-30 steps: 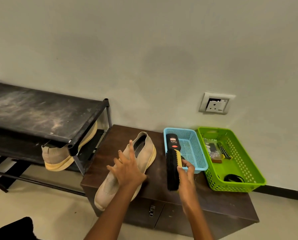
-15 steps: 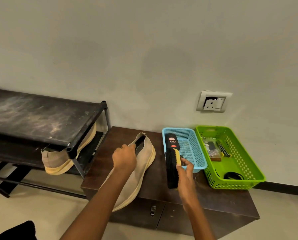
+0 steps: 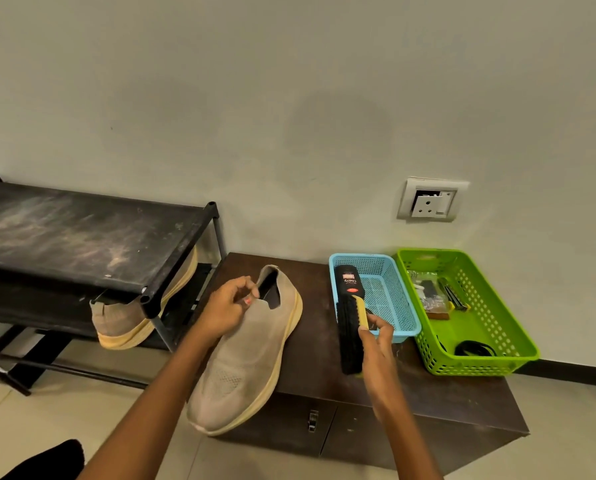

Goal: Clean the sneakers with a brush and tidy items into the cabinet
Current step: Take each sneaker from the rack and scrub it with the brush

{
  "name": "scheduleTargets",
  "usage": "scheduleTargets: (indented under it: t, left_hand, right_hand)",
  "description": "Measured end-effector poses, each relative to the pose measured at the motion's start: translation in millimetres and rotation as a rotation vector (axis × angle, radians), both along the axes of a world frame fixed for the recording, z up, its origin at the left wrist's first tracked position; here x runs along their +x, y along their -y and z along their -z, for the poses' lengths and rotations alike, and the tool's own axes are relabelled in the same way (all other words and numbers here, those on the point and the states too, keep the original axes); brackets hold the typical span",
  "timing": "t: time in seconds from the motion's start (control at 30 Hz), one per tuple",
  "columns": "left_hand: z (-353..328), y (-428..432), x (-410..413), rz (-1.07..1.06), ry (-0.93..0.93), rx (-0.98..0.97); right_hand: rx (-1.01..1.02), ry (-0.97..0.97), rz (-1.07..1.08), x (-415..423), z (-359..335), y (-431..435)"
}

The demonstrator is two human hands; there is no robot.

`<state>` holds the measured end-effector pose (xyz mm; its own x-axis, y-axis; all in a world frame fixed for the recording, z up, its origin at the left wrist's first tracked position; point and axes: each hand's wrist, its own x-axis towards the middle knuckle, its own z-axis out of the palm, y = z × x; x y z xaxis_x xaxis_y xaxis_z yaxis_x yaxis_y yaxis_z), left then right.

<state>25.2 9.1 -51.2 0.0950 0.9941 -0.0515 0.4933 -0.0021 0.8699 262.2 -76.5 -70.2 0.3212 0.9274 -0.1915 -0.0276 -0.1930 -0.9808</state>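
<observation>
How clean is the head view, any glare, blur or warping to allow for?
Head view: soft, even light, no glare; faint shadow on the wall; wide-angle bending of the rack at the left edge; sneaker, brush and bottle label sharp, left hand slightly soft.

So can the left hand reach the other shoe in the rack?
Probably yes: the other sneaker pokes out of the rack unblocked, though the left hand is pinching the sneaker on the cabinet.

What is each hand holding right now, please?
Left hand: fingers curled at the sneaker collar; grip cannot be told.
Right hand: holding the brush.
</observation>
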Motion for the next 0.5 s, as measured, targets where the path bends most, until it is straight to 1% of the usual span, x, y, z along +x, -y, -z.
scheduleTargets:
  t: [0.07,0.1,0.17,0.23,0.3,0.33,0.43,0.5]
  left_hand:
    - [2.3,5.5,11.9,-0.036,-0.186,0.102]
    - [4.7,10.1,20.2,-0.033,-0.275,0.080]
    - [8.5,23.2,41.0,-0.066,-0.486,-0.040]
    - [9.3,30.0,56.7,-0.170,-0.614,-0.022]
    - [10.5,27.6,65.2,-0.253,-0.602,0.032]
    - [10.7,23.2,64.7,-0.253,-0.561,0.059]
    - [12.1,14.6,54.0,-0.128,-0.362,0.125]
    - [8.8,16.1,35.5,-0.013,-0.264,0.116]
  right_hand:
    - [-0.003,0.004,-0.011,-2.0,-0.3,-1.2]
    - [-0.004,0.013,-0.015,-3.6,-0.8,-1.6]
    - [-0.008,0.028,-0.021,-6.2,-2.3,-1.3]
    - [-0.008,0.038,-0.029,-9.2,-2.5,-1.5]
    - [-0.016,0.075,-0.039,-10.5,-1.5,-0.3]
    - [-0.017,0.084,-0.040,-11.3,-1.6,-0.8]
    - [-0.007,0.079,-0.032,-10.6,-2.4,-1.0]
    - [-0.006,0.061,-0.014,-9.5,-2.8,-1.5]
